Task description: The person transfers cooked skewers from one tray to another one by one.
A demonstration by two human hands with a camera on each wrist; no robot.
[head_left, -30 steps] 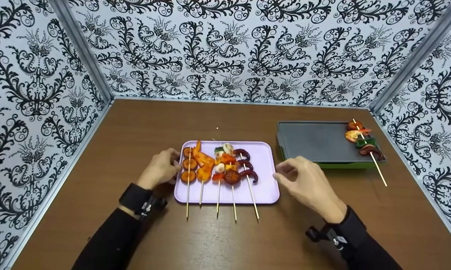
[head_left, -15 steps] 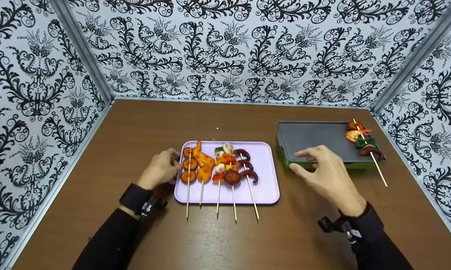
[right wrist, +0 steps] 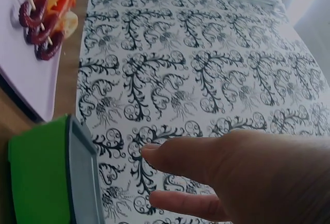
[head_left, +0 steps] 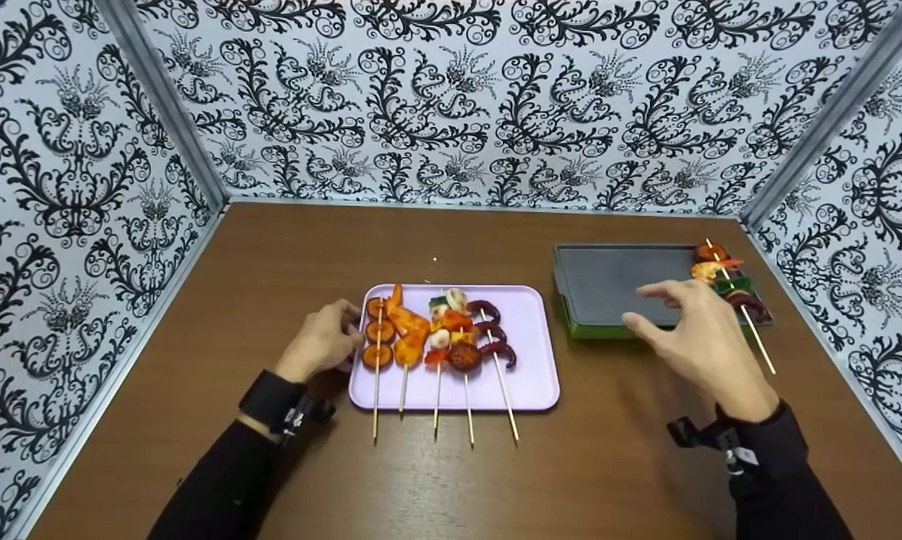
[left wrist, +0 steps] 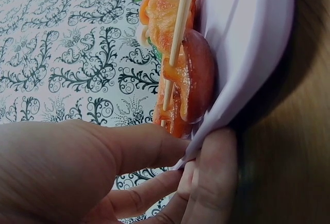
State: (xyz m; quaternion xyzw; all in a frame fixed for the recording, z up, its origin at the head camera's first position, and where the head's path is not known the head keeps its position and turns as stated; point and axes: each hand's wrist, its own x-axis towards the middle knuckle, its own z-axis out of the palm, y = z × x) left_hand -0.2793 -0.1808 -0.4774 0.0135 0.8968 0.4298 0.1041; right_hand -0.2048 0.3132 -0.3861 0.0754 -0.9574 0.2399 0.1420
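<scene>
My left hand (head_left: 322, 342) pinches the left rim of a lilac tray (head_left: 531, 352); in the left wrist view the thumb (left wrist: 149, 144) lies on the rim with fingers beneath. Several skewers lie side by side on the tray: round brown slices (head_left: 378, 331), an orange wing-like piece (head_left: 411, 328), mixed vegetable chunks (head_left: 451, 319) and dark red octopus tentacles (head_left: 499, 347). Over the front of a grey-topped green grill (head_left: 608, 274) hangs my right hand (head_left: 709, 349), thumb and fingers spread, holding nothing. Partly behind it, a mixed skewer (head_left: 709, 253) lies along the grill's right end.
The brown wooden table (head_left: 451, 480) carries both tray and grill, with a gap between them. Stick ends reach past the tray's front edge, and one stick (head_left: 758, 341) juts over the grill's front. Patterned walls (head_left: 458, 97) enclose the back and sides.
My right hand has moved away from the tray's right edge, rightward to the front of the grill. The left hand and the tray have stayed in place.
</scene>
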